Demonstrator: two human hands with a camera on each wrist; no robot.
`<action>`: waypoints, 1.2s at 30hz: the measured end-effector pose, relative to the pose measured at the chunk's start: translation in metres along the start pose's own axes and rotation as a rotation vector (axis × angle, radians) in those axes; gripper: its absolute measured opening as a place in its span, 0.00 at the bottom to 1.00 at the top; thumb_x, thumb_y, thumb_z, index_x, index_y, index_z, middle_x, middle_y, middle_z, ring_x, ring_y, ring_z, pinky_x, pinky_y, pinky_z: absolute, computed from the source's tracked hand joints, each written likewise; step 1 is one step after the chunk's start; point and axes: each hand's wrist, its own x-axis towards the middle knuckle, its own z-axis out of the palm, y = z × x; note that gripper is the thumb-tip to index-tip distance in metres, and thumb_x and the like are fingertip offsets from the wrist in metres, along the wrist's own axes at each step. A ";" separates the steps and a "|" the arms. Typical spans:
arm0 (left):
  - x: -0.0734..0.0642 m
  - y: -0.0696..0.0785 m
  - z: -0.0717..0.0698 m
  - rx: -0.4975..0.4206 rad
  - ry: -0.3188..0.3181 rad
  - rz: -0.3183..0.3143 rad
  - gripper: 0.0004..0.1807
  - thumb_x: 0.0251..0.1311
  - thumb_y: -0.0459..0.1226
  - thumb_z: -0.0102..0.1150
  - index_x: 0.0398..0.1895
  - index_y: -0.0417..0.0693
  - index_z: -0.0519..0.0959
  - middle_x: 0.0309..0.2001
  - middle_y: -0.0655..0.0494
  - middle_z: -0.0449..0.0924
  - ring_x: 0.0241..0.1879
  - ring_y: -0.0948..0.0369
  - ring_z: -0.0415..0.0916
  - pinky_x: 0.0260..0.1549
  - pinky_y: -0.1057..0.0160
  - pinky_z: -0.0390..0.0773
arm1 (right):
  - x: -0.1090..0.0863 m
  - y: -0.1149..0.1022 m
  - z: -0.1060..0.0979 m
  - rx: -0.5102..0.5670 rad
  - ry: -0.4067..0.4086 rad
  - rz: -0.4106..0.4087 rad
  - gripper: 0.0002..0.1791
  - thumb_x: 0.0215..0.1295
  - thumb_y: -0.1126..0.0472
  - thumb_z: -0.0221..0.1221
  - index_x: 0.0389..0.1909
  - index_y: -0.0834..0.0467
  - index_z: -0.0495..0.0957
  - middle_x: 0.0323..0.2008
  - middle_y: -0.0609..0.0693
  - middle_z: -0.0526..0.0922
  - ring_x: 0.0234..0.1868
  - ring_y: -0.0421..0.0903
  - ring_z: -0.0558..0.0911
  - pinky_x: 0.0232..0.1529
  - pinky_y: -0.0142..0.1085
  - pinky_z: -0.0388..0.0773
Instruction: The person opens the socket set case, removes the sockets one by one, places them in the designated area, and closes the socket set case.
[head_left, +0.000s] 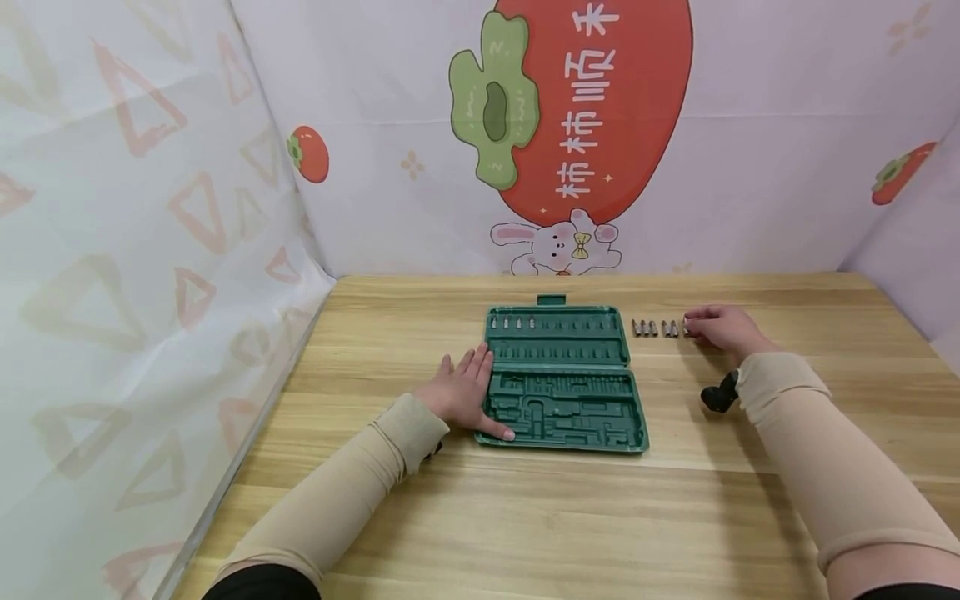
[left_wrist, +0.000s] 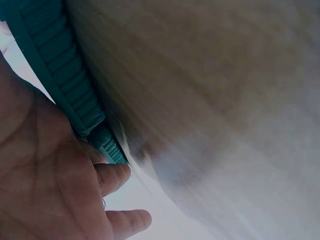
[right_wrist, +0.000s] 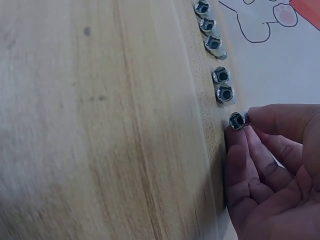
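A green plastic tool case (head_left: 558, 337) lies unfolded on the wooden table, its molded recesses facing up. Several small metal sockets (head_left: 519, 322) stand in the top left of its far half. My left hand (head_left: 459, 393) rests against the case's left edge, fingers straight and thumb over the near half; the left wrist view shows the palm (left_wrist: 40, 175) beside the ribbed green edge (left_wrist: 60, 65). To the right of the case, my right hand (head_left: 726, 328) pinches one metal socket (right_wrist: 237, 120) between thumb and fingertips, its open end showing in the right wrist view.
Left of the pinched socket, two more sockets (right_wrist: 223, 84) form a pair, then a group of three (head_left: 643, 328) sits closer to the case. A printed cloth (head_left: 390, 192) hangs behind the table (head_left: 525, 517), and another covers the left side.
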 end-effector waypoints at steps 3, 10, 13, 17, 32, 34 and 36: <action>0.000 0.000 -0.001 0.004 0.004 0.001 0.74 0.51 0.78 0.57 0.84 0.43 0.34 0.84 0.48 0.26 0.82 0.50 0.29 0.75 0.39 0.38 | 0.000 -0.002 0.001 -0.029 0.012 0.005 0.27 0.78 0.60 0.54 0.68 0.75 0.67 0.41 0.45 0.82 0.32 0.31 0.79 0.37 0.28 0.80; -0.001 0.000 -0.001 0.012 0.001 0.001 0.74 0.51 0.79 0.57 0.84 0.43 0.34 0.84 0.48 0.26 0.82 0.50 0.29 0.76 0.40 0.39 | -0.002 -0.004 0.005 -0.073 0.013 0.002 0.27 0.78 0.59 0.54 0.67 0.75 0.68 0.50 0.58 0.81 0.35 0.35 0.79 0.37 0.30 0.81; 0.001 0.000 -0.001 0.008 -0.007 -0.002 0.74 0.51 0.78 0.57 0.84 0.43 0.33 0.83 0.48 0.25 0.82 0.50 0.28 0.76 0.40 0.38 | -0.002 -0.004 0.006 -0.077 0.017 0.006 0.27 0.79 0.59 0.54 0.67 0.75 0.68 0.50 0.59 0.81 0.35 0.36 0.79 0.37 0.31 0.81; 0.002 -0.001 0.000 0.003 -0.021 -0.009 0.74 0.52 0.78 0.57 0.84 0.44 0.32 0.83 0.48 0.24 0.82 0.51 0.27 0.76 0.40 0.36 | -0.001 -0.005 0.008 -0.073 0.025 0.011 0.26 0.79 0.60 0.54 0.67 0.75 0.68 0.52 0.63 0.80 0.35 0.35 0.80 0.37 0.30 0.81; 0.001 0.000 -0.001 -0.014 -0.007 0.003 0.74 0.51 0.78 0.58 0.84 0.43 0.33 0.83 0.47 0.26 0.82 0.50 0.28 0.76 0.40 0.37 | -0.002 -0.007 0.010 -0.133 0.057 0.011 0.26 0.77 0.56 0.56 0.64 0.73 0.72 0.46 0.59 0.83 0.35 0.40 0.80 0.37 0.34 0.80; 0.000 0.000 -0.001 -0.016 -0.004 0.004 0.74 0.51 0.78 0.58 0.84 0.43 0.34 0.84 0.47 0.26 0.82 0.50 0.29 0.76 0.40 0.38 | -0.003 -0.008 0.010 -0.150 0.067 0.010 0.25 0.77 0.57 0.56 0.63 0.73 0.72 0.46 0.59 0.83 0.35 0.40 0.80 0.37 0.34 0.79; 0.000 0.000 -0.002 -0.012 -0.006 0.005 0.74 0.50 0.78 0.58 0.84 0.43 0.34 0.83 0.48 0.26 0.82 0.51 0.29 0.76 0.40 0.38 | -0.004 -0.008 0.012 -0.137 0.077 0.017 0.25 0.76 0.57 0.56 0.63 0.73 0.72 0.44 0.58 0.83 0.34 0.40 0.80 0.36 0.34 0.80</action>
